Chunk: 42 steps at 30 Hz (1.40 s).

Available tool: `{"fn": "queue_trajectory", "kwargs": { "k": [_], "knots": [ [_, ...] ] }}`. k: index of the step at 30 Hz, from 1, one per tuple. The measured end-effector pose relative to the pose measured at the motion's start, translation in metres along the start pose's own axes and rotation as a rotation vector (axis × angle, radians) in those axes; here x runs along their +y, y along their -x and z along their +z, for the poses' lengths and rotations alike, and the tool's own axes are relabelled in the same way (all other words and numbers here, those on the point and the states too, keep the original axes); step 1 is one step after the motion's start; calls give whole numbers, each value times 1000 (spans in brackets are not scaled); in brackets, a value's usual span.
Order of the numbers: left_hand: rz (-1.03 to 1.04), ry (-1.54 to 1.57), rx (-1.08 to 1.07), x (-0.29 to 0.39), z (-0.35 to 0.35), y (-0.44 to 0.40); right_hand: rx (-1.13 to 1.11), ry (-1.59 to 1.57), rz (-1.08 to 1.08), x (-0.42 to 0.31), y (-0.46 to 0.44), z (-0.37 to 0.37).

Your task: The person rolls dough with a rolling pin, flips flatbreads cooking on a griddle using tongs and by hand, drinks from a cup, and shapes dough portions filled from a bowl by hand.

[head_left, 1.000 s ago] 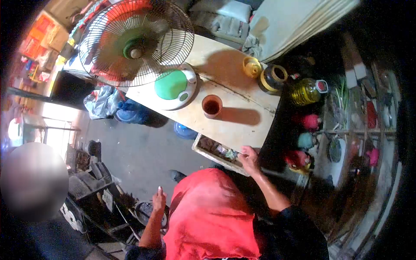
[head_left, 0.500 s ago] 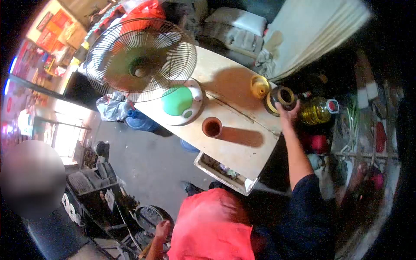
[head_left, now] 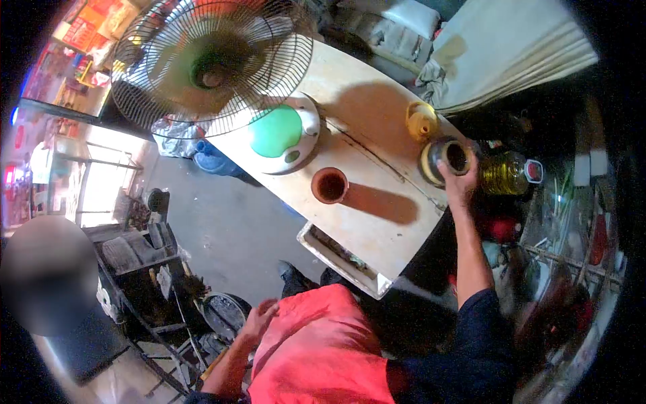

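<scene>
At the table's right end, my right hand (head_left: 461, 180) is wrapped round the rim of a dark, open-mouthed jar (head_left: 434, 161) with a yellowish band. A yellow lid-like object (head_left: 421, 122) lies just behind the jar. To the jar's right is a bottle of yellow oil (head_left: 503, 174) with a red and white cap. My left hand (head_left: 261, 318) hangs low beside the red apron (head_left: 323, 330); its fingers are blurred, and I cannot make out whether it holds anything. A brown cup (head_left: 330, 185) stands on the table (head_left: 383, 229), left of the jar.
A fan (head_left: 212, 71) and a green and white device (head_left: 277, 131) are at the table's left. Beneath the near edge an open drawer (head_left: 343, 259) juts out. Shelves (head_left: 579, 266) line the right; a person with a blurred head (head_left: 50, 276) is at the left.
My right hand has moved from the drawer up to the jar and taken hold of its rim. The drawer looks further out than at first. My left hand has dropped lower, near the apron.
</scene>
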<state>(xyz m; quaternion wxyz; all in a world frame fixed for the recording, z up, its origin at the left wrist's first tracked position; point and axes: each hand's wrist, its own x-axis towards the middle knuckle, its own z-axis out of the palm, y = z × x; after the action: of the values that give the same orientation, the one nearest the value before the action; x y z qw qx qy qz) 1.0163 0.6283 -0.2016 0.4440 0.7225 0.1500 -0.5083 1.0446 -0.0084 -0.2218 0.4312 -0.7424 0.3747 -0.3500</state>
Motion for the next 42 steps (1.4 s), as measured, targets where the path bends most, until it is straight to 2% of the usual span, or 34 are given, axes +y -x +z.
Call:
{"fn": "queue_trajectory", "kwargs": {
  "k": [4,6,8,11,12,15,20,25,34,37,42],
  "knots": [
    [243,-185,-278,94,58,-51,-178,-60,25,-38,53,-4],
    [255,-49,-360,128,96,-73,-288,-61,65,-54,79,-7],
    [398,-77,-421,186,125,-63,-356,-21,19,-68,102,-8],
    [422,61,-404,199,162,-86,-471,-10,-27,-100,129,-11],
    [294,111,-433,211,166,-82,-494,17,-99,-109,135,-11],
    [225,252,-417,210,174,-87,-584,43,-129,-142,145,-11],
    [234,634,-592,203,170,-77,-681,169,-264,-183,141,-4],
    [221,768,-608,205,172,-61,-809,310,-273,-224,125,12],
    [156,943,-726,200,179,-64,-910,440,-278,-240,105,42],
    [6,1018,-741,194,184,-66,-949,489,-263,-243,104,50],
    [-30,1043,-741,196,183,-65,-973,497,-238,-250,103,59]
  ]
}}
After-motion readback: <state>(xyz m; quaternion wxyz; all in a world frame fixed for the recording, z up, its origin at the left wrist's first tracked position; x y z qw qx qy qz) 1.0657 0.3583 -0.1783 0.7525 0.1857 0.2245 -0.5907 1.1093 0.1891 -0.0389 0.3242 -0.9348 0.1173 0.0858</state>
